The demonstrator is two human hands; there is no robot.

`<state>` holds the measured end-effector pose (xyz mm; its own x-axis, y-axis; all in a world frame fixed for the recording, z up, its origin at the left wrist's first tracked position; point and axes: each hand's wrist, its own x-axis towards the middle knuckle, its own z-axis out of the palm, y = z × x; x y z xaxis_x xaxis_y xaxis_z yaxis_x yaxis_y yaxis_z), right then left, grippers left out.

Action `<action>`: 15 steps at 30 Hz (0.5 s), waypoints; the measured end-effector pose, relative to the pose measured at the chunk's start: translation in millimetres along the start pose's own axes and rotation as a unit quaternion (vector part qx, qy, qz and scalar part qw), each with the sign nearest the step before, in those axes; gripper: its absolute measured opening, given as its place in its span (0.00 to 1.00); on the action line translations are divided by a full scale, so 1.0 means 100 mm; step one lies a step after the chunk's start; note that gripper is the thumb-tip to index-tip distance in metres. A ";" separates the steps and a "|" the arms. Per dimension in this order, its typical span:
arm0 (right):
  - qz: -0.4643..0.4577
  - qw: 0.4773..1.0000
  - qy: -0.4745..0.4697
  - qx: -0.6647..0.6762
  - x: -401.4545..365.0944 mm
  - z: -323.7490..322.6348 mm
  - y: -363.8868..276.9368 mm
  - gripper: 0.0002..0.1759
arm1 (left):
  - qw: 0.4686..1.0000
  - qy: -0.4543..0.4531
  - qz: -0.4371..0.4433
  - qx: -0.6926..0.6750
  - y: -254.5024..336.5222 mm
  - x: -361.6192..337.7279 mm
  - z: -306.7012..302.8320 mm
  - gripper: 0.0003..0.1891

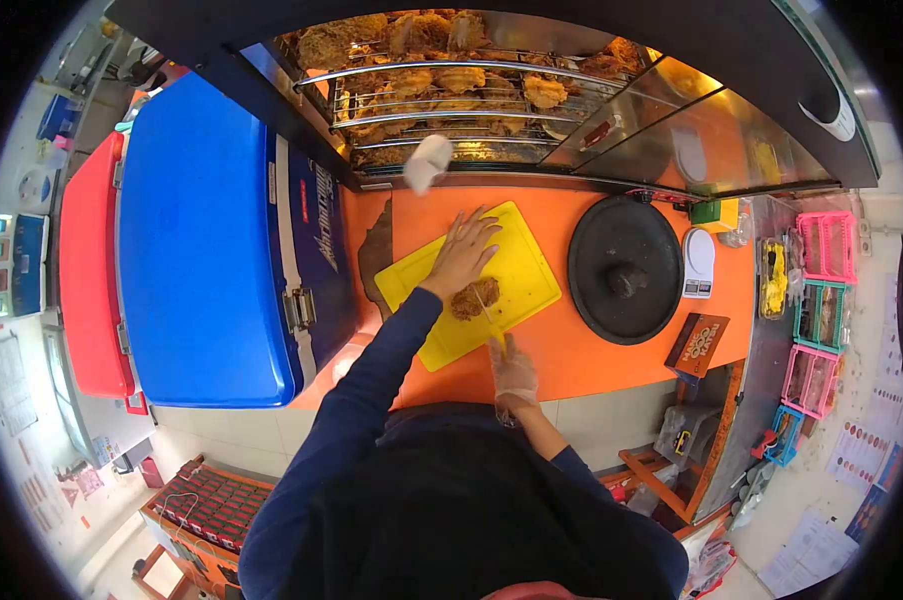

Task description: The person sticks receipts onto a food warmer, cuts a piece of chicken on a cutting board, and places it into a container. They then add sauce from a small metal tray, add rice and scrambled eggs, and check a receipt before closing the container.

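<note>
A brown piece of fried food [468, 302], which looks like breaded chicken, lies on a yellow cutting board [426, 342]. My left hand [461, 252] is bare and open, its fingers spread over the board just beyond the chicken. In my right hand [514, 374], covered by a clear plastic glove, is a knife [494, 328] with a yellow handle. Its thin blade points away from me and overlaps the chicken. A few dark crumbs dot the board to the right.
Ahead stands a lit glass cabinet with fried chicken [461, 79] on wire racks. A white object [428, 163] shows at its lower edge. On the orange counter [561, 375] are a round black lid [596, 295], a white scale [698, 262] and a box [696, 345]. A blue cooler [201, 250] flanks my left.
</note>
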<state>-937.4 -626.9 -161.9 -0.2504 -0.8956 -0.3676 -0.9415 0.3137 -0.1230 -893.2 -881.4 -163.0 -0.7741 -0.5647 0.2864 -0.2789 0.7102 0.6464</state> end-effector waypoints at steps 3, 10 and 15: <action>0.163 0.964 -0.083 0.194 0.12 -0.33 -0.14 0.27 | 0.992 -0.116 0.010 0.041 -0.29 -0.06 0.37 0.21; 0.228 0.927 -0.171 0.245 0.54 -0.41 -0.38 0.24 | 0.977 -0.139 0.046 0.152 -0.55 -0.22 0.49 0.27; 0.174 0.948 -0.176 0.200 0.57 -0.28 -0.17 0.29 | 0.981 -0.131 0.005 0.139 -0.45 -0.06 0.47 0.28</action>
<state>-941.8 -692.8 -154.8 -0.3725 -0.5772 -0.7267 -0.6375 0.7282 -0.2517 -903.0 -890.0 -227.4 -0.8874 -0.4547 0.0758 -0.3864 0.8233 0.4158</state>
